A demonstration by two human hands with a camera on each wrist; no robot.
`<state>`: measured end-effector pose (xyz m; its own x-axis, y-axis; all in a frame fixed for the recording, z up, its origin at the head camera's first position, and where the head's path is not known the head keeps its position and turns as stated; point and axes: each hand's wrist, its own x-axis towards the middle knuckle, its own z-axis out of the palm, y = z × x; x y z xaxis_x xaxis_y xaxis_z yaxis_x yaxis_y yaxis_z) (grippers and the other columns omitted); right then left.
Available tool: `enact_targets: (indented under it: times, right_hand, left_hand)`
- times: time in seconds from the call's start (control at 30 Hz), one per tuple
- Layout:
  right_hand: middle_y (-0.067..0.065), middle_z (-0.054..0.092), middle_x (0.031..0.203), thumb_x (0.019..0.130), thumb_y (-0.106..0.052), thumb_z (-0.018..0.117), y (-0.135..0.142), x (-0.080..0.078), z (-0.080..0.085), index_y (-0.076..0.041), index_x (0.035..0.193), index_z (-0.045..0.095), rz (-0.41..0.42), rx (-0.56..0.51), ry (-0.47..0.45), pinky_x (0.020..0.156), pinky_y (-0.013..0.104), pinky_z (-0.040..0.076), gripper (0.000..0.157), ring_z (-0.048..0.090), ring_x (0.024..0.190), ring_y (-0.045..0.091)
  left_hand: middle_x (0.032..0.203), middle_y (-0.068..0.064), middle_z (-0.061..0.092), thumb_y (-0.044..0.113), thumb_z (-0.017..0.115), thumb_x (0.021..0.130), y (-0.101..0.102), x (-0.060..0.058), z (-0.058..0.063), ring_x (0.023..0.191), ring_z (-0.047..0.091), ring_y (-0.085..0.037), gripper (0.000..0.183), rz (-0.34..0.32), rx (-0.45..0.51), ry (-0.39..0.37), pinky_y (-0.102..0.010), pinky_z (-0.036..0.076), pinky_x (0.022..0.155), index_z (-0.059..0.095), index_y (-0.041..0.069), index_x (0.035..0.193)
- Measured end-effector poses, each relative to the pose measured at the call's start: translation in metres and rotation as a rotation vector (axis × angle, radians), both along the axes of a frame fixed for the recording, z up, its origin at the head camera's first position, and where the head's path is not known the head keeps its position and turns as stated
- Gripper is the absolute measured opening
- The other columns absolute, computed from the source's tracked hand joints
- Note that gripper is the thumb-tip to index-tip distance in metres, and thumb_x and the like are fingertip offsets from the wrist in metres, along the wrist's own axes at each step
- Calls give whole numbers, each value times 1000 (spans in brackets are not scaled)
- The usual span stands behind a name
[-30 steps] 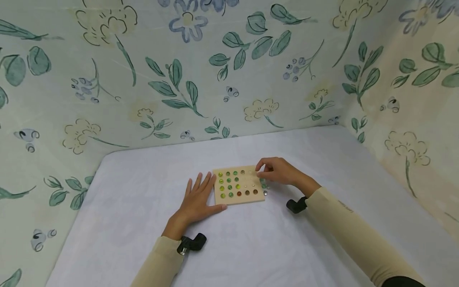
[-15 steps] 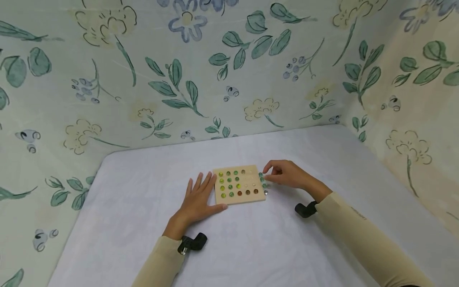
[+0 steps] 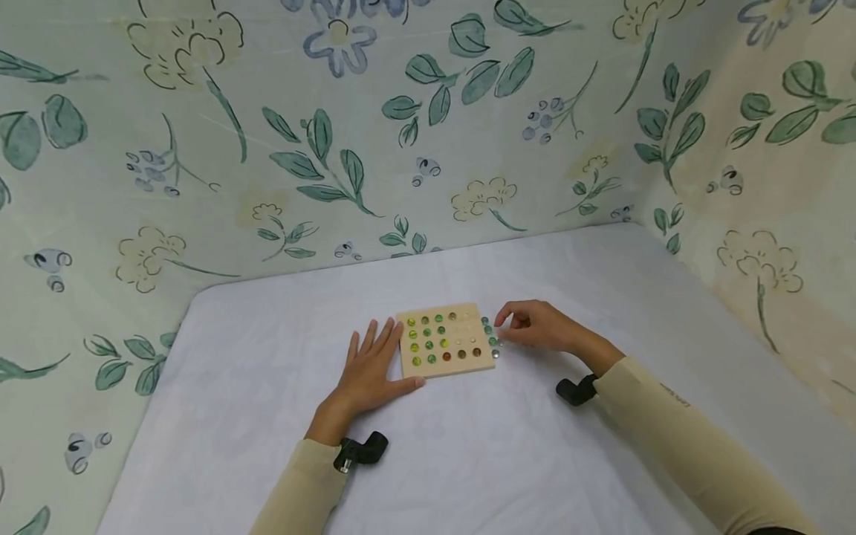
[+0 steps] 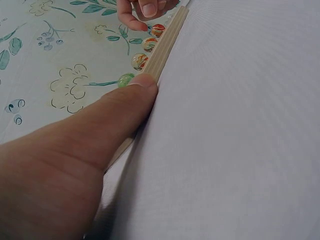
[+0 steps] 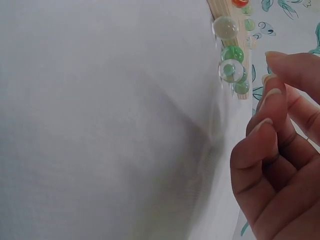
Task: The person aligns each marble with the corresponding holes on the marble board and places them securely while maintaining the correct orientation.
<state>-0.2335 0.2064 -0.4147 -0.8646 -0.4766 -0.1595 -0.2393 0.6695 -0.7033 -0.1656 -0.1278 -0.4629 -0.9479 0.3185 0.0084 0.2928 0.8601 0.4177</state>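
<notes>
A pale wooden board lies on the white cloth, with rows of glass marbles seated in it, among them a yellow-green marble and a reddish one. My left hand rests flat with fingers spread along the board's left side, its thumb touching the front edge. To the right of the board stands a short line of loose marbles: green ones and a clear marble. My right hand hovers just beside them, fingers loosely bent, thumb apart from the fingertips, nothing visible between them.
White cloth covers the table around the board. A flower-printed backdrop rises behind the table and at both sides. A black wrist camera juts out from the right wrist, another wrist camera from the left.
My right hand has drawn back from the board's upper right corner to the right, uncovering the loose green marbles there. My left hand stays in place. The head view has shifted slightly.
</notes>
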Motion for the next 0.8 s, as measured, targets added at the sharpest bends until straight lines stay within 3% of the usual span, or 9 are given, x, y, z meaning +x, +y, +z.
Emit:
enact_targets:
  times: [0.8]
  right_hand:
    - [2,58,71,88,-18,70,3,7,-15,-15,102,65,1,15,-49,55,26,42,15,51,62,15]
  left_hand:
    - [161,-2,10,74,59,77,0,2,0,148,-2,-28,108,14,6,6,-51,-8,116,14,17,156]
